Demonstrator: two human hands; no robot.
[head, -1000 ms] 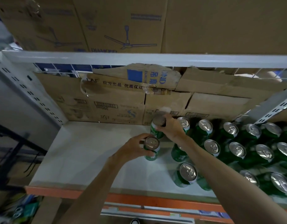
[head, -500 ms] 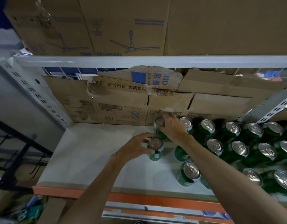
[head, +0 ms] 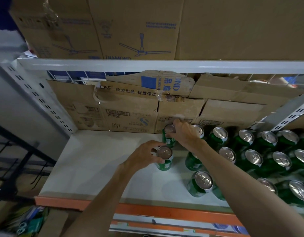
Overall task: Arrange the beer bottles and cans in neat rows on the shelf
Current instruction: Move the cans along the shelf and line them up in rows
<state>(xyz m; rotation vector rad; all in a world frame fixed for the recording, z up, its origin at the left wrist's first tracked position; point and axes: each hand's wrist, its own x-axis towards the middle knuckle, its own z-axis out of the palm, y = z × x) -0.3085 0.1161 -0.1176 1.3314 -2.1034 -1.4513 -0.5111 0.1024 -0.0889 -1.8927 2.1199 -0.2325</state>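
White shelf (head: 99,168) bearing green cans (head: 200,183)

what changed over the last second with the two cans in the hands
Nothing visibly moved. The left hand still grips the nearer can by its rim, the right hand still grips the back can; both cans upright. The rows of cans to the right are as they were.

Fan cartons (head: 139,31) are sitting across the top, flattened cardboard (head: 127,113) is lining the back at centre, perforated upright (head: 36,96) is slanting down the left, dark rack (head: 24,168) is standing lower left.
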